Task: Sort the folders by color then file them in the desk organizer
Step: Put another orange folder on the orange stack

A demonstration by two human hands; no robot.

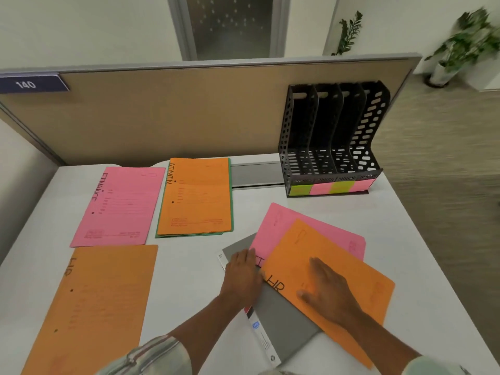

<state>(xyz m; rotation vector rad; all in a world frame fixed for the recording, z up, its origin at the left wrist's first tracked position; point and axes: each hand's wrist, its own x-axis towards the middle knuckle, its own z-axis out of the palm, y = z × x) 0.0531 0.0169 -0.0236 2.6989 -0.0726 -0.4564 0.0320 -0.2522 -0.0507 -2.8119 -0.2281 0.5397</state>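
Orange was the colour in hand: the top orange folder (pixel 349 269), marked HR, lay uppermost on the unsorted pile at the right of the counter (pixel 189 280), overlapping the pile's pink folder (pixel 284 226) and a grey folder (pixel 284 328) beneath. Sorting looked to be the step under way, and filing not yet begun, since the black desk organizer (pixel 332 136) at the far right stood with all four slots showing nothing inside.

Colour groups were laid out at the left: a pink FINANCE folder (pixel 116 207); an orange ADMIN folder (pixel 196 196) lying on a green folder (pixel 231 212); and, nearer, another orange HR folder (pixel 92 307).

The right hand (pixel 327 290) lay palm down on the top orange folder, its fingers straight and spread apart, gripping nothing; its forearm came in from the near right corner. The left hand (pixel 242 269) rested palm down on the grey folder at the pink one's edge, its fingers straight and close together, pressing rather than holding; whether the tips touched the pink card could not be told.

The next move probably called for sliding the top orange folder off while the left hand pinned the rest, then carrying it across to its orange match; thin card lying flat offers little purchase, so an edge would need lifting first.
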